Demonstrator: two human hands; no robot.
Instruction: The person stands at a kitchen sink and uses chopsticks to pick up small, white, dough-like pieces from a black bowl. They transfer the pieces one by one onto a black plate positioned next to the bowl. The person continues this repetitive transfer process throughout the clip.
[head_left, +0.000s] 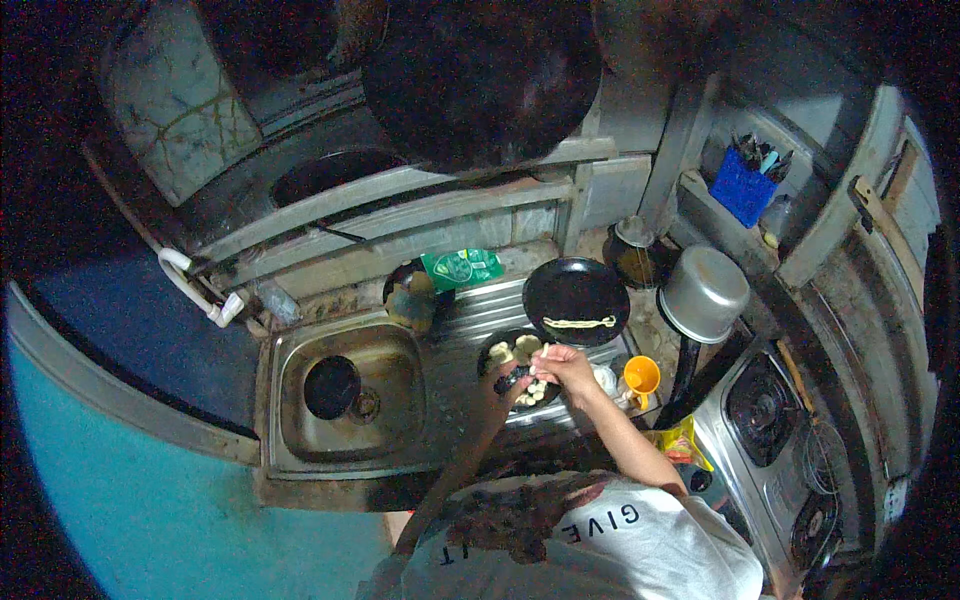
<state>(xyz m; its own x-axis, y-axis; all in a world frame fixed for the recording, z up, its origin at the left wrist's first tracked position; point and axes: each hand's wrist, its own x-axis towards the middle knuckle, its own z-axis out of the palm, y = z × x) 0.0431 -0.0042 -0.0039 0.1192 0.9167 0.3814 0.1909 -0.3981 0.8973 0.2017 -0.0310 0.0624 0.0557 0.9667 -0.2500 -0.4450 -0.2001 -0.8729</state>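
My right hand (568, 369) pinches a small pale piece that looks like dough (544, 350) between thumb and fingers. Close against it is my left hand (511, 380), shaded, with a dark patch across it; what it grips is unclear. Both hands are above a dark round dish (491, 351) that holds pale flattened lumps (527, 344) and several small pale pieces (534, 391). Just beyond, a black round pan or plate (576, 286) carries a long thin pale strip (579, 323) lying across its near part.
A steel sink basin (390, 420) with a dark round item (331, 387) is at left. An orange mug (641, 375), a yellow packet (684, 442) and a gas stove (750, 450) stand right. Behind are a green pouch (461, 268) and an upturned metal pot (705, 292).
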